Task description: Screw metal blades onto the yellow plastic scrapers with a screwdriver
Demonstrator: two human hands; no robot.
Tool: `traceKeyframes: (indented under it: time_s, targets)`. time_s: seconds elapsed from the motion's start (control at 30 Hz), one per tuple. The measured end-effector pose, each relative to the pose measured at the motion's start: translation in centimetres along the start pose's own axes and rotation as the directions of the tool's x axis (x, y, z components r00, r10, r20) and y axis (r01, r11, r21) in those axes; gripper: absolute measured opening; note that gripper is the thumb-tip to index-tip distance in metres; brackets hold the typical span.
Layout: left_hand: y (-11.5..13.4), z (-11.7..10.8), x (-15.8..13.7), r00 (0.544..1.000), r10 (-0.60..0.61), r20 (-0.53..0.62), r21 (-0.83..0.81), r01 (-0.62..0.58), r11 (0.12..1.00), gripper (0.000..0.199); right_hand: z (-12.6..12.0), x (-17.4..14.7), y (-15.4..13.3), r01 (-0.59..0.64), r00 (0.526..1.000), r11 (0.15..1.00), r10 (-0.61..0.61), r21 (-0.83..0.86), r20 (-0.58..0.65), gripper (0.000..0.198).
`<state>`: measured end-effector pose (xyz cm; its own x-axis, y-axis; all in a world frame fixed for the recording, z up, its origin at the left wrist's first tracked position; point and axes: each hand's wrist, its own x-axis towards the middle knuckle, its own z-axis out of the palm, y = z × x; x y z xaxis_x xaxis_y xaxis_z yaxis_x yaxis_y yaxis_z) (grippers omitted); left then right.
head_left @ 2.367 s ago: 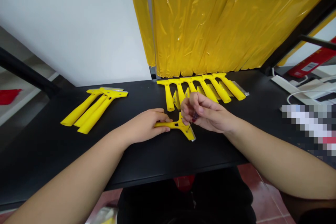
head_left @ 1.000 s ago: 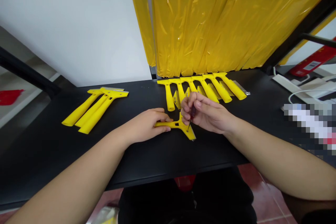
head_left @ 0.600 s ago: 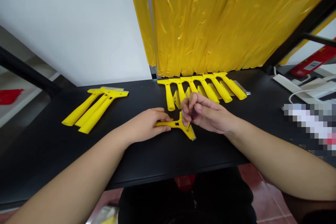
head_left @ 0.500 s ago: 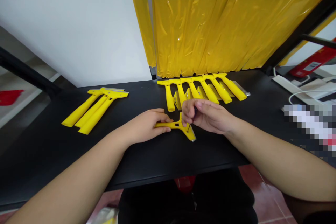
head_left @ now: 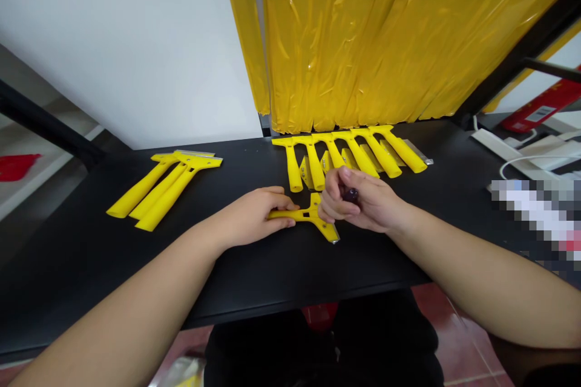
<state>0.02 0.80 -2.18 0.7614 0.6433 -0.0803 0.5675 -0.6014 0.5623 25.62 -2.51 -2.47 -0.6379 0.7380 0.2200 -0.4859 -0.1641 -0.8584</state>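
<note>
A yellow scraper [head_left: 325, 230] lies flat on the black table in front of me, its handle to the left and its wide head to the right. My left hand [head_left: 254, 216] is closed on the handle, thumb on the near side and fingers on the far side. Above the scraper's head is my right hand [head_left: 363, 201], its fingers curled around a screwdriver [head_left: 351, 195]. Only the dark end of that tool's handle shows; the fingers hide the rest. Screws are visible in the scraper's head, and a metal strip runs along its edge.
Several yellow scrapers [head_left: 367, 157] overlap in a row at the back of the black table [head_left: 272, 278]. Three more scrapers [head_left: 166, 190] lie in a pile at the left. Yellow plastic sheeting [head_left: 354, 42] stands behind. White cables and a power strip [head_left: 503, 160] are at the right.
My right hand has turned over the scraper's head, so the dark handle end now shows in its palm. The screwdriver's thin shaft is no longer visible. My left hand stays on the handle.
</note>
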Motion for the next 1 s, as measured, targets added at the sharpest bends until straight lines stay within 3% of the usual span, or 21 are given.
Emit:
traceKeyframes:
  time_s: [0.23,0.47,0.6,0.77,0.9,1.0]
  targets:
    - [0.0,-0.1,0.0,1.0,0.019,-0.004,0.003,-0.019,1.0,0.021,0.1,-0.1,-0.2,0.042,0.993,0.999,-0.039,0.021,-0.111,0.018]
    - [0.0,-0.1,0.0,1.0,0.004,-0.005,-0.017,-0.004,1.0,0.023,-0.1,-0.2,-0.5,-0.054,0.998,0.999,0.054,-0.006,-0.032,0.034]
    - [-0.4,-0.1,-0.1,0.999,0.034,0.003,-0.044,-0.034,0.998,0.023,-0.2,-0.1,-1.6,0.031,0.975,0.999,-0.032,-0.009,-0.219,0.035]
    - [-0.4,-1.2,-0.6,0.997,0.078,0.005,-0.081,-0.078,0.994,0.025,-0.9,0.2,-3.5,0.19,0.882,0.979,-0.206,-0.081,-0.423,0.032]
    - [-0.1,-2.9,-1.4,0.996,0.061,-0.058,-0.063,-0.065,0.996,0.029,-1.2,0.2,-4.1,0.15,0.846,0.975,-0.212,-0.163,-0.489,0.035]
    - [-0.1,-4.1,-1.9,0.989,0.029,-0.147,-0.067,-0.04,0.997,0.033,-1.4,0.1,-4.1,0.092,0.864,0.979,-0.17,-0.184,-0.475,0.036]
